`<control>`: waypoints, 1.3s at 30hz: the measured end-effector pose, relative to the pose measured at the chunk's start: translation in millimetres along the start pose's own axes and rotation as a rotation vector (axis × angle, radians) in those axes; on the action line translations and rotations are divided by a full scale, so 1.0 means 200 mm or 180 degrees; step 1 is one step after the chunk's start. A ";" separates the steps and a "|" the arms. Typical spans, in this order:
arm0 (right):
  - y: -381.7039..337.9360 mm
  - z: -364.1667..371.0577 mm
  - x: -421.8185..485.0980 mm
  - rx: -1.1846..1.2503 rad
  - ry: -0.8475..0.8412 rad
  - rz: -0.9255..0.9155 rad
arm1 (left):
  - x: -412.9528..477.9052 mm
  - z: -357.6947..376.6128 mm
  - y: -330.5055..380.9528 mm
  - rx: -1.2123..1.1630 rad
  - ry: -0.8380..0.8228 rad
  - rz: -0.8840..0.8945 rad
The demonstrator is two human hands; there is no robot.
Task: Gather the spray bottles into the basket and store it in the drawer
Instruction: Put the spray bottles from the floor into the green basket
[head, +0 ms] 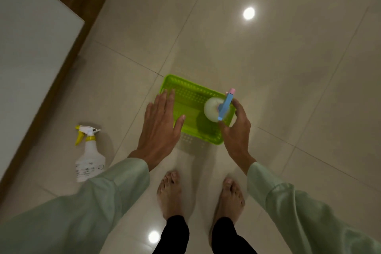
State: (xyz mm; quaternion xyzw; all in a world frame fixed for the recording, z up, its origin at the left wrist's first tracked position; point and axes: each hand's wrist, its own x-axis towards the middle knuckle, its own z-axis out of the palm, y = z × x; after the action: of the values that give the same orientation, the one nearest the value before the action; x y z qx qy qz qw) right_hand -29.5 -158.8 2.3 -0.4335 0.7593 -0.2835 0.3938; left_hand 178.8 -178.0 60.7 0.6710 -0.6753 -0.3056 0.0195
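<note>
A lime-green perforated basket (185, 97) sits on the tiled floor in front of my bare feet. A white spray bottle with a blue head and pink nozzle (213, 109) stands upright in the basket's right end. My right hand (237, 130) curls around it from the right, with thumb and fingertip touching the two ends of the blue head. Spread flat with its fingers apart, my left hand (159, 123) hovers over the basket's left rim and holds nothing. A second white spray bottle with a yellow trigger (88, 152) lies on the floor to the left, apart from the basket.
A white cabinet or counter (31, 57) with a wooden base fills the left side, close to the yellow-trigger bottle. Glossy beige tiles (288, 68) stretch ahead and to the right. My feet (171, 192) stand just behind the basket.
</note>
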 end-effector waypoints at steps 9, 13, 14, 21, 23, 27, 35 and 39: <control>-0.40 -0.10 -0.59 -0.0447 -0.0429 -0.0026 | -0.57 -0.47 -0.11 -0.0151 0.0318 -0.0551; -0.65 0.15 -0.83 -0.0359 -0.0873 -0.0284 | -0.78 -0.64 -0.33 -0.0163 0.0417 -0.0865; -0.70 0.23 -0.88 -0.0297 -0.0964 -0.0295 | -0.83 -0.66 -0.41 -0.0176 0.0427 -0.0937; -0.79 0.99 -1.03 -0.0496 -0.1710 0.0032 | -1.05 -0.66 -1.04 -0.0313 0.0356 -0.1261; -0.77 1.20 -1.02 -0.0590 -0.1853 0.0191 | -1.07 -0.64 -1.21 -0.0304 0.0327 -0.1252; -0.63 1.61 -0.99 -0.0668 -0.1922 0.0500 | -1.05 -0.52 -1.50 -0.0348 0.0150 -0.1287; -0.41 2.06 -0.85 -0.0483 -0.1576 0.1174 | -0.86 -0.37 -1.77 -0.0484 0.0188 -0.1132; -0.46 2.04 -0.86 -0.0050 -0.1561 0.1493 | -0.83 -0.38 -1.77 -0.0530 0.0103 -0.1091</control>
State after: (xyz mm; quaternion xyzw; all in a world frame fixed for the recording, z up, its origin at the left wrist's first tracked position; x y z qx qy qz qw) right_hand 408.5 -86.2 -82.7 -0.3053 0.7232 -0.0667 0.6159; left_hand 545.8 -23.5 30.8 0.7770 -0.5231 -0.3484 0.0335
